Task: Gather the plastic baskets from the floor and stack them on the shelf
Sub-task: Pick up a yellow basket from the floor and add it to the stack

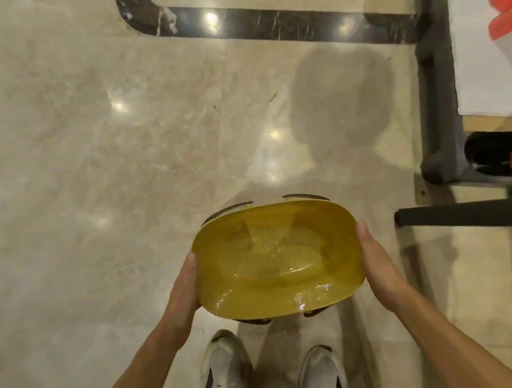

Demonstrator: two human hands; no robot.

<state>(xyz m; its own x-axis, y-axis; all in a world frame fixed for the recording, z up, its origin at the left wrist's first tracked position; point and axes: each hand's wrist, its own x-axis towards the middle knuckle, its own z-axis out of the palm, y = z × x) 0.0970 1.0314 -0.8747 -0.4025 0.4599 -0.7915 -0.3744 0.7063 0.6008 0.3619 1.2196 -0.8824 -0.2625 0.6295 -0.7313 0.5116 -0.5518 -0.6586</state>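
marble floor (100, 150) fills most of view, no other baskets lying on it in shot. dark-framed shelf (437, 90) at 3 o'clock, orange plastic stuff (505, 6) already on it at 2, can't tell if baskets. yellow basket (277, 259) is off floor, at 6, carried between left hand (182, 290) at 7 and right hand (378, 264) at 5. each clamps one end, thumbs along wall, fingers hidden underneath. my guess: pickup done, shelving this one still left. white sneakers (227, 368) below. no brand or writing readable anywhere.
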